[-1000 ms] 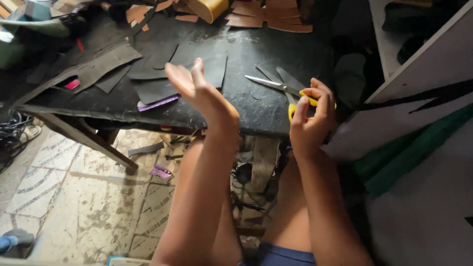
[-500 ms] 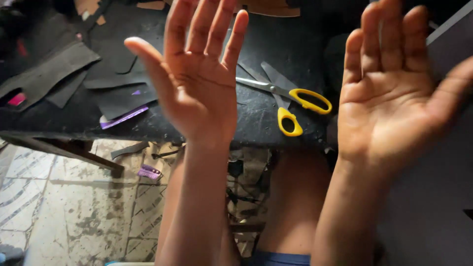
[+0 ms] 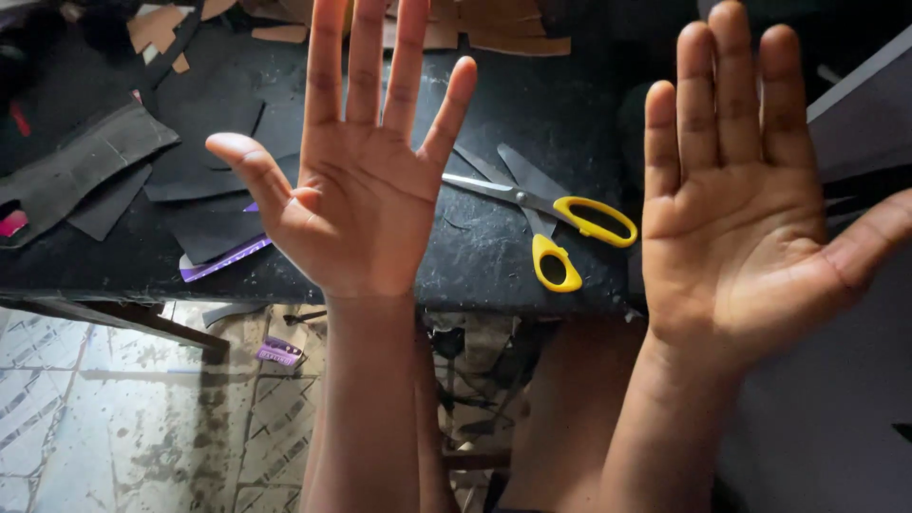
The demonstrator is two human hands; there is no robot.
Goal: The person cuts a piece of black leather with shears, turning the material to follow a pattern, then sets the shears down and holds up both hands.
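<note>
Head view: hands (image 3: 366, 190) raised flat, palms up, above yellow-handled scissors (image 3: 551, 223).

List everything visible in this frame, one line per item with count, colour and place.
Scissors: one pair, yellow handles, open, lying on the table between the two hands.
Table: one, black top, across the upper frame.
Dark cut sheets: several, black, on the table's left part.
Purple strip: one, under the dark sheets near the table's front edge.
Tan cut pieces: several, along the table's far edge.
Small purple object: one, on the tiled floor below the table.
Left hand: open, palm to camera, empty.
Right hand: open, palm to camera, empty.
</note>
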